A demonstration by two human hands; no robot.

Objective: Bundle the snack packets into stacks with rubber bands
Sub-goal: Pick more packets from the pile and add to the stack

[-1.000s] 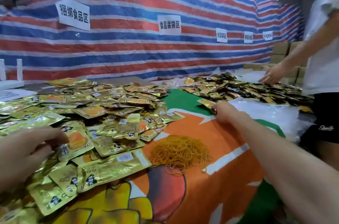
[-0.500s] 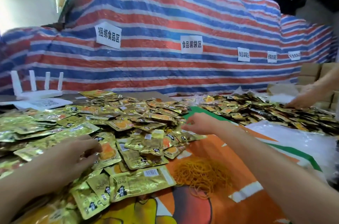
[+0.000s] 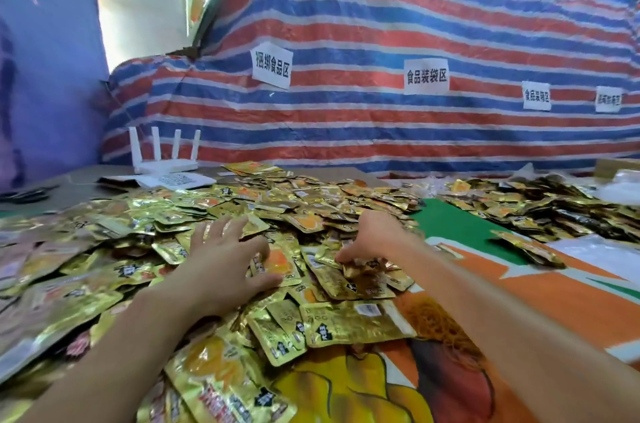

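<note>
A big heap of gold snack packets (image 3: 214, 214) covers the left and middle of the table. My left hand (image 3: 221, 263) lies spread over the heap, fingers straight, with the thumb and fingertips touching a packet with an orange picture (image 3: 282, 261). My right hand (image 3: 372, 239) is just to the right of it, its fingers curled down and pinching packets (image 3: 360, 272) at the heap's edge. A loose pile of yellow rubber bands (image 3: 438, 320) sits on the orange cloth, partly hidden by my right forearm.
A second pile of darker gold packets (image 3: 540, 211) lies at the far right, with a clear plastic bag (image 3: 595, 251) in front of it. A white router (image 3: 162, 159) stands at the back left. A striped tarp wall (image 3: 381, 41) with paper signs closes off the far side.
My right hand came back from the right-hand pile to the main heap. My left hand moved forward and spread over the packets. The view turned left; the other person is out of sight.
</note>
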